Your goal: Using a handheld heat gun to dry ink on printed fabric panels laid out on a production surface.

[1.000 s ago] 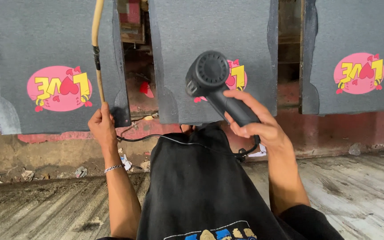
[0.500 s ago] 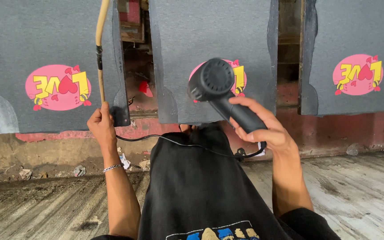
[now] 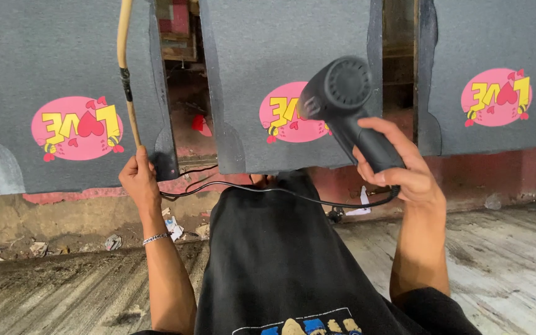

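My right hand (image 3: 398,167) grips the handle of a black hair dryer (image 3: 342,99), whose round rear grille faces me and whose nozzle points at the middle grey fabric piece (image 3: 249,74) with a pink oval print (image 3: 288,114). Its black cord (image 3: 268,191) runs left across my black shirt (image 3: 280,260). My left hand (image 3: 138,180) holds the lower end of a thin wooden stick (image 3: 125,68) that rises in front of the left grey fabric piece (image 3: 38,62).
A third grey fabric piece (image 3: 497,49) with the same pink print hangs at the right. Behind the gaps are red and wooden things. Below runs a dirty ledge with litter (image 3: 32,248), then a worn plank floor (image 3: 516,260).
The hair dryer has moved right and slightly up, from over the middle print to its right edge. The left hand and stick have barely moved.
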